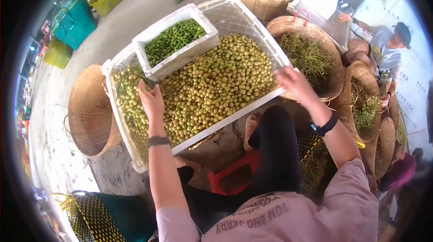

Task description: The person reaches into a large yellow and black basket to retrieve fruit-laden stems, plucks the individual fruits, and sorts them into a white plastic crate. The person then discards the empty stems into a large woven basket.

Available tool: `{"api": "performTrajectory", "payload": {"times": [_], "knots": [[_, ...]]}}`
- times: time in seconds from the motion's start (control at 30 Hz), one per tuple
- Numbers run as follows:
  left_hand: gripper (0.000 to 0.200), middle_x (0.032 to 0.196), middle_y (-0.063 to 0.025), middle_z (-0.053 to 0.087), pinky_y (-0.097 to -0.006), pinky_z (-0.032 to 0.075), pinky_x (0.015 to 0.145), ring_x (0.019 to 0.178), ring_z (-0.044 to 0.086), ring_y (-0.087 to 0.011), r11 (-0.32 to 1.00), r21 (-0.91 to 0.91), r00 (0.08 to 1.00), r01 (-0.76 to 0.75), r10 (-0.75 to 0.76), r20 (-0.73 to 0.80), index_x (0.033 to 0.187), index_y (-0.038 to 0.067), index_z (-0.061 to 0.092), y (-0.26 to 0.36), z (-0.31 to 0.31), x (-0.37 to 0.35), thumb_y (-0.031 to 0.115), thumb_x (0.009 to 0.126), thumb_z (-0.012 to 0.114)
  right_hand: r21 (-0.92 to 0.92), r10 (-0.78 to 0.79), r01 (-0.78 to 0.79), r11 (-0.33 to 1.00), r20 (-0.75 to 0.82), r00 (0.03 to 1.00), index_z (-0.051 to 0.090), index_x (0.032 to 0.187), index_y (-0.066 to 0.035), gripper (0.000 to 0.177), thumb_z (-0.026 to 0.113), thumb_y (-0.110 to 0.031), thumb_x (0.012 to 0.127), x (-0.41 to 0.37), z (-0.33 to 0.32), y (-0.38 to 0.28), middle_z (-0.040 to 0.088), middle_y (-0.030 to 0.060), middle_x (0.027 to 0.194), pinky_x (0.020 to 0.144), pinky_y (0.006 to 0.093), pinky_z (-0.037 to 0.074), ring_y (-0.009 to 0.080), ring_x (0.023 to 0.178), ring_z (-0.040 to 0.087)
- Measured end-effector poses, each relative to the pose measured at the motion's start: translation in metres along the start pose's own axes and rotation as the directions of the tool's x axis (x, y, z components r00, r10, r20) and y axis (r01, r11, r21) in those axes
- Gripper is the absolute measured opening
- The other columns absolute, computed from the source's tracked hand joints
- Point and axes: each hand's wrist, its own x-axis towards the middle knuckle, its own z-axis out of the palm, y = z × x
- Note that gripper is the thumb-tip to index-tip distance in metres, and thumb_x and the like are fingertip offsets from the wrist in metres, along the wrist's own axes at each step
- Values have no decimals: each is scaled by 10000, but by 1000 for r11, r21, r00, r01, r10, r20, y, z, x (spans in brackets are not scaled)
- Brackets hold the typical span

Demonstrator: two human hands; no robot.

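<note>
A large white plastic tray point(228, 122) with mesh sides holds a heap of round yellow-green fruit point(212, 84). Small green fruit point(173, 39) fills a white foam box point(185, 57) at the tray's back left. My left hand point(152, 100) is over the left part of the heap, near the box's front corner, with its fingers bent round a small dark thing I cannot make out. Over the tray's right rim is my right hand point(293, 82), slightly blurred, its fingers apart and nothing seen in them.
Right of the tray, a woven basket point(331, 34) holds green stems point(306, 57). An empty basket point(90, 111) stands at left. A red stool point(216, 181) is below me. A person point(385, 43) sits at right among more baskets.
</note>
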Motion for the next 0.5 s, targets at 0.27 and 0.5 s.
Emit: {"api": "performTrajectory", "payload": {"times": [0.27,0.5], "knots": [[419,872,-76,648,-363,491,685,737,603,-186,993,114,997,28,-37,71,1286,104,517,8,5,11,280,918,611,-674,-251,-86,734,-387,887,435,1346,-78,533,586,-348,911,21,-89,18,591,166,1211,953,393,437,290,1154,553],[286,693,7,540,-250,361,518,576,432,-57,958,-286,998,34,-45,-31,1005,82,682,49,-59,-11,284,1003,479,-330,-483,452,829,-15,875,620,1050,-34,233,629,-202,888,4,40,-62,638,143,1048,823,359,491,269,958,632]]}}
